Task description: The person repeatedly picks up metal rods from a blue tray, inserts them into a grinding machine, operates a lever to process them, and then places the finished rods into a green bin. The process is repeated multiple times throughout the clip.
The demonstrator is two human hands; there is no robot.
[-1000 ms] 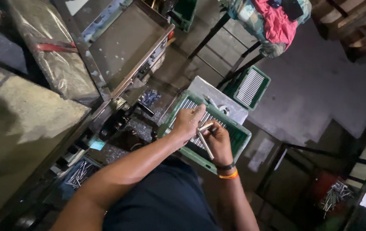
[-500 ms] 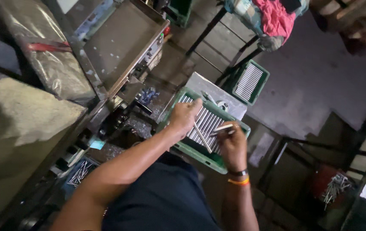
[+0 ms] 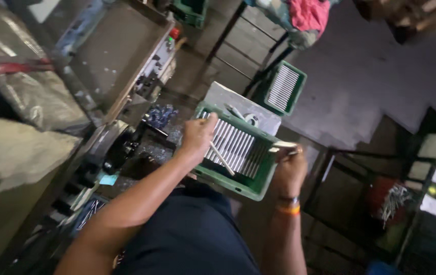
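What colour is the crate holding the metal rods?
Green crate, clearest in the head view.

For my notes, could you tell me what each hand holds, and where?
Left hand: a metal rod by its upper end. Right hand: another rod, by one end.

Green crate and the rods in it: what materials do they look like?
Green crate: looks like moulded plastic, matte, with thick uniform walls and a solid colour. Rods: probably bare metal, pale grey with a dull sheen, straight and laid side by side. The left hand and right hand each hold one.

Green crate of packed metal rods (side by side), one rod slanting loose across
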